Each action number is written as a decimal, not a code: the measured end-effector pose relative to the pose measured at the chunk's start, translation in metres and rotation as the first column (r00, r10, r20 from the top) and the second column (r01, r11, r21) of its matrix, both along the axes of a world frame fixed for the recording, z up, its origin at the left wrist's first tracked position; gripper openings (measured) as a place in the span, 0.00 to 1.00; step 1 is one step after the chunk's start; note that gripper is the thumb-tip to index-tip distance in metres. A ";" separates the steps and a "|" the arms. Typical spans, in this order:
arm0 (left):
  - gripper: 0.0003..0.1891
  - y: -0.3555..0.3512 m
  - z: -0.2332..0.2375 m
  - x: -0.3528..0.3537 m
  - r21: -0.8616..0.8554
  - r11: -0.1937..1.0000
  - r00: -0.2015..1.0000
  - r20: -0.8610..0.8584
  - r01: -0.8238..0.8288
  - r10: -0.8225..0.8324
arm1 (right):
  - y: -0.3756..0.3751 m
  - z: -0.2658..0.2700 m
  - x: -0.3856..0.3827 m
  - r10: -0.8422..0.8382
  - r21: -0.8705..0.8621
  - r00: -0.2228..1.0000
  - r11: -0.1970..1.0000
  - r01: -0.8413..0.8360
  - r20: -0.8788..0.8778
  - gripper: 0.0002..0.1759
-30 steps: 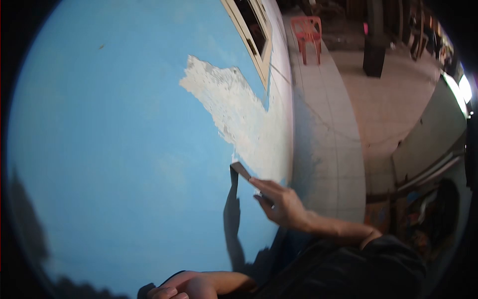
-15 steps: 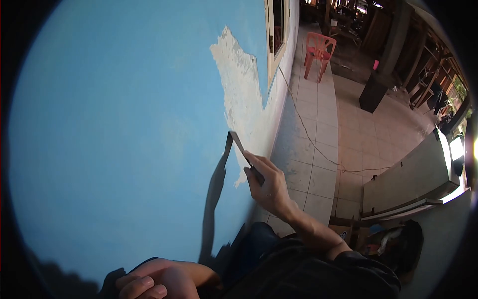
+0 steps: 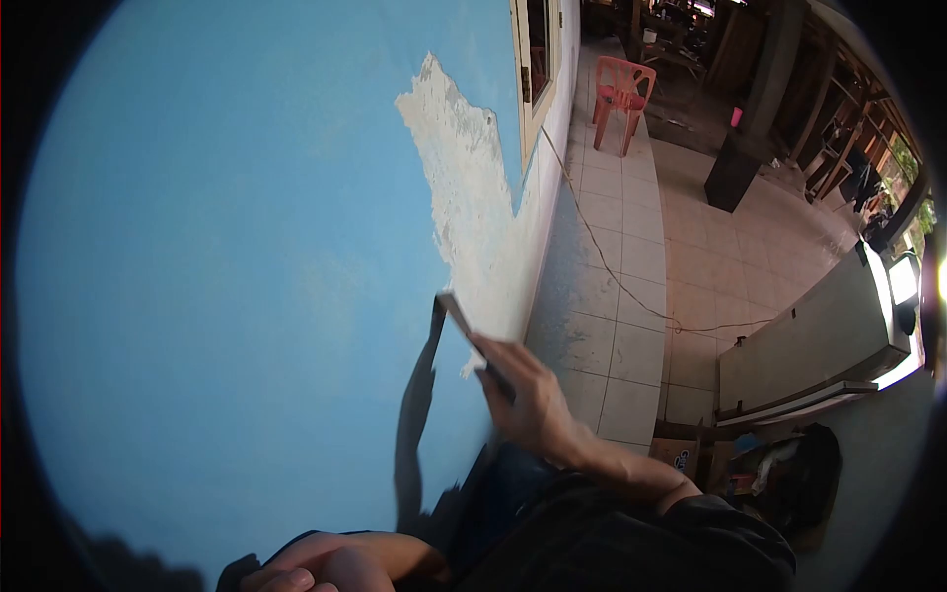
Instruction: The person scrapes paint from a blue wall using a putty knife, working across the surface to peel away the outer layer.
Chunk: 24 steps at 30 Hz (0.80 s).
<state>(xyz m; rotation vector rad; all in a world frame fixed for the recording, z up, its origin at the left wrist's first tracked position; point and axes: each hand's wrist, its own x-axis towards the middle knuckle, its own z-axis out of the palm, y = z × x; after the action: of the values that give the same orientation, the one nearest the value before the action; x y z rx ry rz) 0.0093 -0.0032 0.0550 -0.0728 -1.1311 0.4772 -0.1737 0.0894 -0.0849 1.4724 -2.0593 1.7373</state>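
Blue paint covers 1 wall (image 3: pixel 247 247). Nearest, 1 left hand (image 3: pixel 306 569) lies low, cut off, its grip unclear. The right hand (image 3: pixel 530 403) clasps 1 scraper (image 3: pixel 462 321), blade on the wall below 1 bare patch (image 3: pixel 464 187). Beyond stands 1 red chair (image 3: pixel 619 91).

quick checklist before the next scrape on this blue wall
1. Right hand closed around the scraper: ok.
2. Blade tip on the blue wall, its shadow meeting it: ok.
3. Blade at the lower edge of the bare patch: ok.
4. Left hand well below the blade: ok.
5. Blade edge condition: cannot tell, blurred.
6. Cord on the tiles clear of the feet: cannot tell, feet hidden.
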 end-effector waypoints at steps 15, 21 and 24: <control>0.22 0.001 0.000 -0.003 -0.013 0.998 0.998 -0.009 0.057 -0.057 | 0.006 0.009 0.003 0.021 0.038 1.000 0.999 -0.021 0.003 0.26; 0.22 0.002 0.000 -0.003 0.013 0.998 0.998 0.001 0.059 -0.059 | -0.001 0.010 -0.001 -0.006 -0.014 1.000 1.000 0.005 -0.019 0.26; 0.22 0.000 0.001 -0.004 -0.022 0.997 0.997 -0.004 0.073 -0.073 | 0.001 -0.001 0.008 -0.008 -0.025 0.998 1.000 0.006 -0.069 0.26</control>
<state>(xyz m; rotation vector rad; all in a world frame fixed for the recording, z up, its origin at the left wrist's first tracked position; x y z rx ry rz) 0.0052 -0.0032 0.0555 -0.1317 -1.1149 0.4240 -0.1658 0.0909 -0.0863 1.4942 -1.9998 1.6778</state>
